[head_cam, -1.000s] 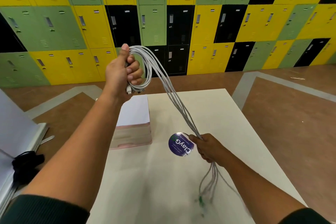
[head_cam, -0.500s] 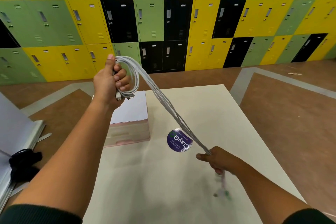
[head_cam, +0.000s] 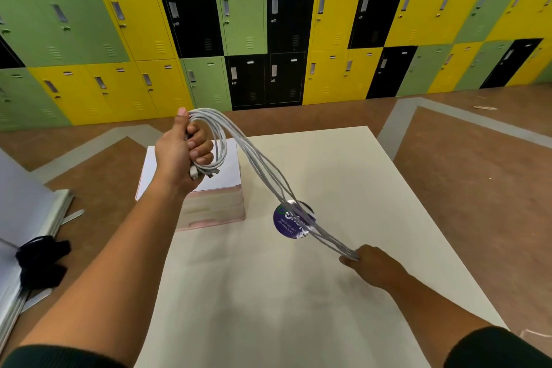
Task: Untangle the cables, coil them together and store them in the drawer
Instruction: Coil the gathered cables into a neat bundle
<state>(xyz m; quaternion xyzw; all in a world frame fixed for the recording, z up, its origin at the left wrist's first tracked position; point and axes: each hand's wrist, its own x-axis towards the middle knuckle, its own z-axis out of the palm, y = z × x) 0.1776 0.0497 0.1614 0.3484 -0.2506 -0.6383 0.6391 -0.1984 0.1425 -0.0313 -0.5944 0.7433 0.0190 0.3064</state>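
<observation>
Over the bench (head_cam: 373, 182): your two hands hold one bundle of grey-white cables (head_cam: 263, 167) in the air, stretched between them.
Left hand (head_cam: 179, 155): raised, its fingers (head_cam: 200, 147) curled round a coiled loop of the cables, thumb pointing up along the loop.
Plug ends: a few connectors (head_cam: 194, 173) hang just below those fingers.
Right hand (head_cam: 375, 264): lower and nearer you, fingers closed on the other end of the strands, which enter the fist at the thumb side.
Cables: from your left fingers they arch over and slope down to your right fingers, passing in front of a round purple sticker (head_cam: 288, 225) on the bench.
Drawer unit (head_cam: 215, 212): pale pink with a white top, below and behind your left fingers, at the bench's left edge.
Beyond: yellow, green and black lockers (head_cam: 328, 24) stand along a brown floor (head_cam: 478, 158).
</observation>
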